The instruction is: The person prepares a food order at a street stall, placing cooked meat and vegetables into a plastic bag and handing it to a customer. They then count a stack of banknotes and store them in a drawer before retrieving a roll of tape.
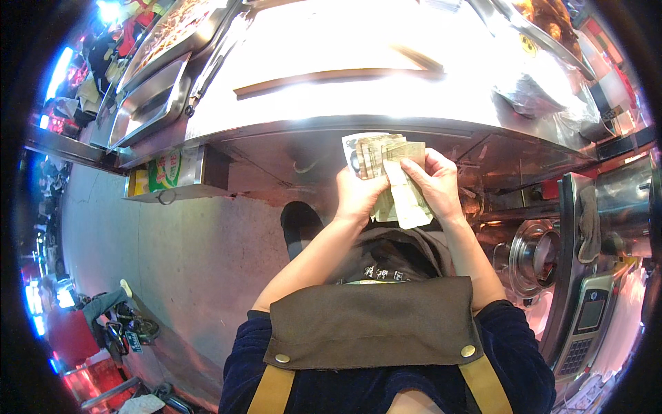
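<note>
Between my two hands, in front of the apron (372,326), is a fanned bundle of banknotes (380,155). My left hand (357,194) grips the lower left of the bundle, its thumb laid across the notes. With thumb and fingers my right hand (437,178) pinches the notes on the right side. One pale note (408,199) hangs folded down below the others. The notes are held just short of the front edge of a brightly lit metal counter (331,114). Their lower ends reach down near the apron's lower part.
A drawer (181,176) juts out at left, below an empty steel pan (150,103) and a food tray (176,31). A cutting board (336,77) and plastic bags (543,93) lie on the counter. A weighing scale (584,315) stands at right. A motorcycle (129,326) and a person's leg (106,300) are lower left.
</note>
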Demonstrator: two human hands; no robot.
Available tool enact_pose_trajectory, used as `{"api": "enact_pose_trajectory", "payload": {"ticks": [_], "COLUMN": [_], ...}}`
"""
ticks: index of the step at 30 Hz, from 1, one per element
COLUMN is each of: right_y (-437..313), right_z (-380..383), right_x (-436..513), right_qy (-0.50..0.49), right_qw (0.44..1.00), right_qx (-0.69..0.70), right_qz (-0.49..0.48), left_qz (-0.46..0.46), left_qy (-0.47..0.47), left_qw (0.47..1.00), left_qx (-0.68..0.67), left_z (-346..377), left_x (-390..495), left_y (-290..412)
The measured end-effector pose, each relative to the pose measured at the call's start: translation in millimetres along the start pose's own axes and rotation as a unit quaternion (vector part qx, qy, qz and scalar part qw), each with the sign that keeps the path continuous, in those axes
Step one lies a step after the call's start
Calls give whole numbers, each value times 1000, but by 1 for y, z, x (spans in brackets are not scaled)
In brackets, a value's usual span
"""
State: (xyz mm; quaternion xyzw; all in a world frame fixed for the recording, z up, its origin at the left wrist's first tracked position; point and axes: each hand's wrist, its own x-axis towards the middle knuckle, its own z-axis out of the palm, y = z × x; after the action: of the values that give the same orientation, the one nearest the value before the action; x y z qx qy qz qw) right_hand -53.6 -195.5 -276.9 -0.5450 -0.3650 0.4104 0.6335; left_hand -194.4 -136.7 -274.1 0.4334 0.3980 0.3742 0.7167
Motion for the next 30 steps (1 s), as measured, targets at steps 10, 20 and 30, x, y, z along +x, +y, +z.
{"api": "enact_pose_trajectory", "payload": {"ticks": [10,20,30], "right_y": [5,4,3], "right_z": [-5,-6,-3], "right_x": [3,-2,-4], "right_qy": [14,-3,2], "right_qw": [1000,998,999], "right_qx": [-4,61,35], "right_qz": [-26,-8,-22], "left_qz": [-105,-63,-10], "left_qy": [-106,-65,-1], "left_qw": [961,983,996], "left_qx": [-232,-159,-92], "left_z": [-16,-18,-13], "left_x": [6,12,7], "left_y": [-11,-17,-6]}}
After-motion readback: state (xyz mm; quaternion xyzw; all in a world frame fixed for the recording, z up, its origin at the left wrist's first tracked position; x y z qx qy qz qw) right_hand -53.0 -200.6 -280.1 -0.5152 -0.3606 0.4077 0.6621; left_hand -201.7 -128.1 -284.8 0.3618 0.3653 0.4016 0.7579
